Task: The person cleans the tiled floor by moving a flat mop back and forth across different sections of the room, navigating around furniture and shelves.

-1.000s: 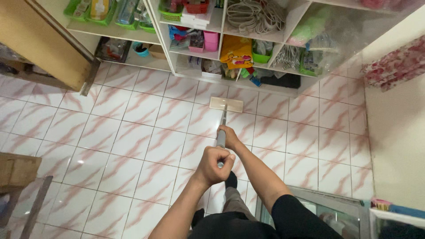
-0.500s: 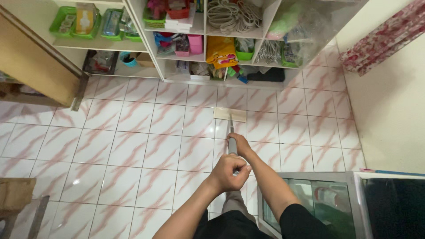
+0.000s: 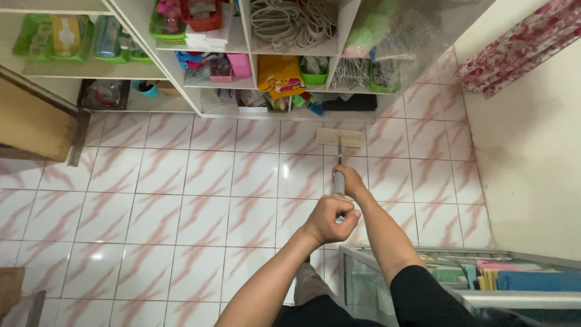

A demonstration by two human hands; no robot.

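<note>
While both hands grip, mop point(image 3: 339, 138) sits nr shelves point(image 3: 242, 72).

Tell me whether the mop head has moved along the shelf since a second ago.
Yes. The mop head has shifted rightward along the shelf, now below the dark item rather than the yellow bag.

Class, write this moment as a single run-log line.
left hand: grips mop handle top | right hand: grips handle lower | mop head: flat on tiled floor near shelves
</note>
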